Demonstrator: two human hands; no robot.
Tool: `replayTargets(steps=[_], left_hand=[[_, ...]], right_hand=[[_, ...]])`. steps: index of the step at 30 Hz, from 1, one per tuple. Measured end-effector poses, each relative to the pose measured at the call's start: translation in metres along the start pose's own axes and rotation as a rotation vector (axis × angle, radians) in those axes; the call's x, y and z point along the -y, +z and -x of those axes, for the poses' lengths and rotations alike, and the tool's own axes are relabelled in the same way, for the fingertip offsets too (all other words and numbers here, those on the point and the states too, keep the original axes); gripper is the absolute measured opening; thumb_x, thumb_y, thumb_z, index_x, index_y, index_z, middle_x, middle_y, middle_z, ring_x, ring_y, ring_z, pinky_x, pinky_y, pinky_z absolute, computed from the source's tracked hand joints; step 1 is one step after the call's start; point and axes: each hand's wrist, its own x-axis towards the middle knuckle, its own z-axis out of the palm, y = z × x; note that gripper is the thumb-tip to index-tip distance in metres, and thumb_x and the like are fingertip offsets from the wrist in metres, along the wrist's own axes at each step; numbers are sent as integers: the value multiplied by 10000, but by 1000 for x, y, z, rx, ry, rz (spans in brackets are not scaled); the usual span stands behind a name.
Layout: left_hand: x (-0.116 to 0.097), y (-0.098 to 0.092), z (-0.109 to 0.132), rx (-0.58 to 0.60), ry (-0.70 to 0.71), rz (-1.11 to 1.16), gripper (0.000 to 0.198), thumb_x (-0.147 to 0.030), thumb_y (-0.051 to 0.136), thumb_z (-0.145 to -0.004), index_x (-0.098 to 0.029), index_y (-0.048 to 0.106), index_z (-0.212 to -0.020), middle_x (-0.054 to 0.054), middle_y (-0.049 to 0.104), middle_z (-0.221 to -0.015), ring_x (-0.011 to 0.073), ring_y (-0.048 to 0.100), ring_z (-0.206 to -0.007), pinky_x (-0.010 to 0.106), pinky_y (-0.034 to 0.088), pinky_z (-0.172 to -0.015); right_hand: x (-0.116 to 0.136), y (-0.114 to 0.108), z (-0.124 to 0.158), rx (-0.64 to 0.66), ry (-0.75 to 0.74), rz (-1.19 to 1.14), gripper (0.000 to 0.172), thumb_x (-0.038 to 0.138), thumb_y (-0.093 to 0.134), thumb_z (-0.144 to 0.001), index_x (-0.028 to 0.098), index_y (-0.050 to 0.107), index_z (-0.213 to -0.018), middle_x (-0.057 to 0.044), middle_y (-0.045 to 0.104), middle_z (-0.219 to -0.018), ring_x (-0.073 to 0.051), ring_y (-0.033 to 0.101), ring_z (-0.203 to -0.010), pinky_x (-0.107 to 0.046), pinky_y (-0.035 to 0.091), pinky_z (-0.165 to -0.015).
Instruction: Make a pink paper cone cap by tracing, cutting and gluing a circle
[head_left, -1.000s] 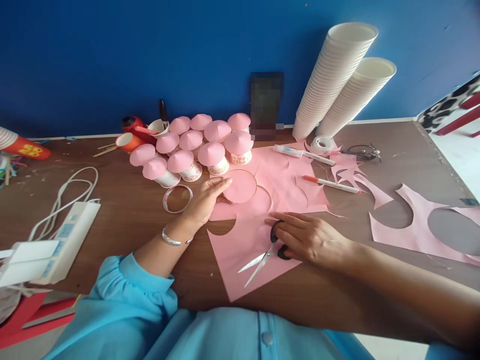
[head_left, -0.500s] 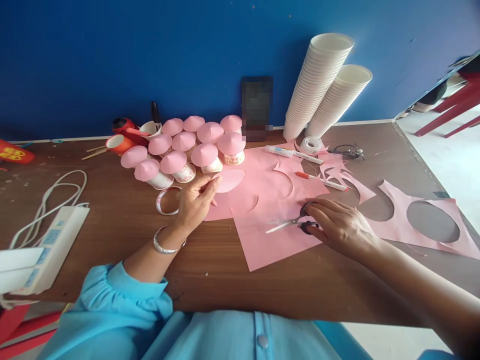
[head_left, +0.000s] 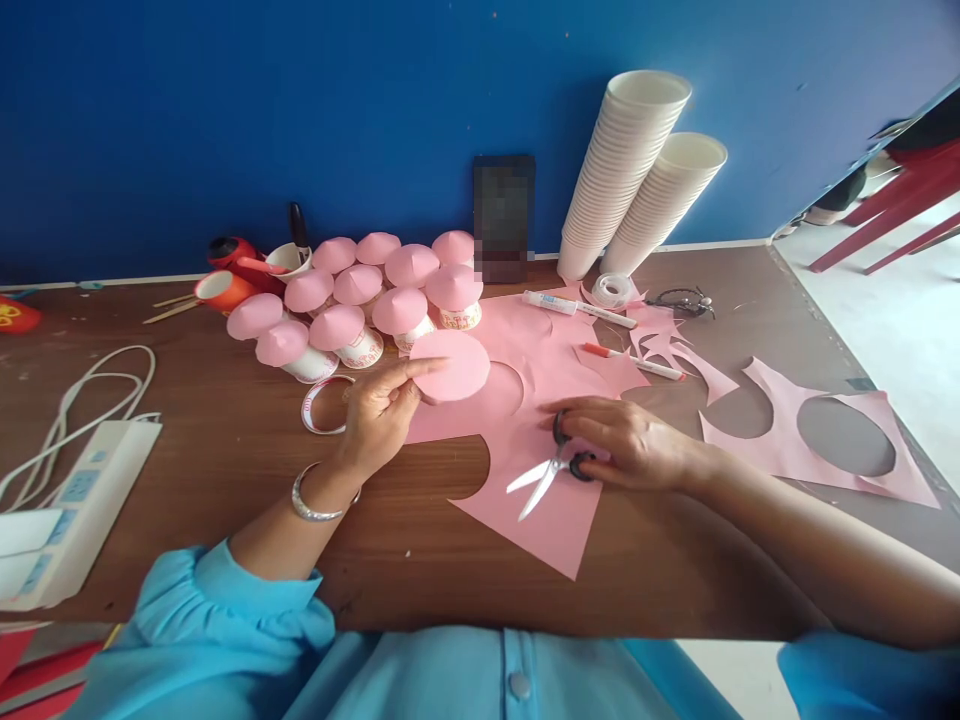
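Between the thumb and fingers of my left hand (head_left: 382,410) is a round piece of pink paper (head_left: 454,368), its flat face turned up. It is held above a larger pink paper sheet (head_left: 540,535) that has a curved cut-out on its left side. My right hand (head_left: 634,445) has its fingers through the black handles of a pair of scissors (head_left: 546,478). The blades stand apart over the sheet, pointing toward the lower left. Behind my left hand, several paper cups topped with pink paper cones (head_left: 339,328) stand close together.
Two tall stacks of white cups (head_left: 626,170) stand against the wall beside a dark tablet (head_left: 504,215). Markers (head_left: 634,360), a tape roll (head_left: 613,290) and pink scraps (head_left: 780,420) lie to the right. A tape ring (head_left: 306,408) and power strip (head_left: 97,500) are on the left.
The paper circle has tilted so its face shows. My right hand and the scissors have moved left, with the blades now wider apart. The large pink sheet has shifted and turned.
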Motion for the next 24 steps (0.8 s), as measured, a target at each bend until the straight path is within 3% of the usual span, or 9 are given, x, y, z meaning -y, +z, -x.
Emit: replayTargets(steps=[2,4,6,8,13,19,24], left_hand=[[-2,0,0,29,-41,-19,245,-244,630,-931,-233,826,-1077,32,813,-941,161,684,-726,275,563,-684],[-3,1,0,69,-70,66,281,-253,644,-919,-237,815,-1142,38,813,-1003,170,687,-759,281,566,-697],[-2,2,1,107,-82,193,299,-301,667,-931,-231,800,-1190,67,802,-1132,212,721,-926,311,591,-811],[1,5,2,140,-112,297,307,-367,674,-955,-229,796,-1200,93,773,-1242,252,708,-1101,345,585,-938],[4,10,5,236,-177,445,381,-496,674,-954,-225,792,-1195,106,756,-1198,255,712,-1050,362,589,-928],[-7,15,2,174,-231,294,234,-374,795,-877,-204,770,-1035,60,764,-1007,175,674,-884,285,555,-818],[-7,22,-3,146,-338,537,659,-299,867,-797,-265,540,-1368,37,756,-1094,186,700,-1000,299,573,-880]], right_hand=[[-4,-6,-4,-102,153,-71,197,226,658,-899,215,692,-1092,-138,786,-1118,-288,761,-1084,-415,647,-892],[-2,-7,-11,-268,397,-192,164,266,696,-889,231,689,-1049,-109,796,-1072,-278,769,-999,-429,638,-875],[4,-5,-24,-442,632,-407,161,347,736,-892,230,679,-986,-99,798,-1036,-272,761,-985,-427,627,-851],[10,-1,-40,-553,731,-664,293,436,815,-824,221,661,-951,-96,795,-1015,-269,747,-968,-404,616,-792],[16,14,-78,-543,773,-1031,486,475,920,-690,189,667,-990,-70,760,-989,-206,688,-870,-355,569,-753],[14,29,-92,-486,785,-1172,461,398,956,-628,184,653,-903,35,638,-772,-122,578,-669,-293,488,-668],[7,38,-88,-548,774,-1149,372,367,924,-661,211,665,-877,45,623,-744,-125,545,-680,-272,450,-641]])
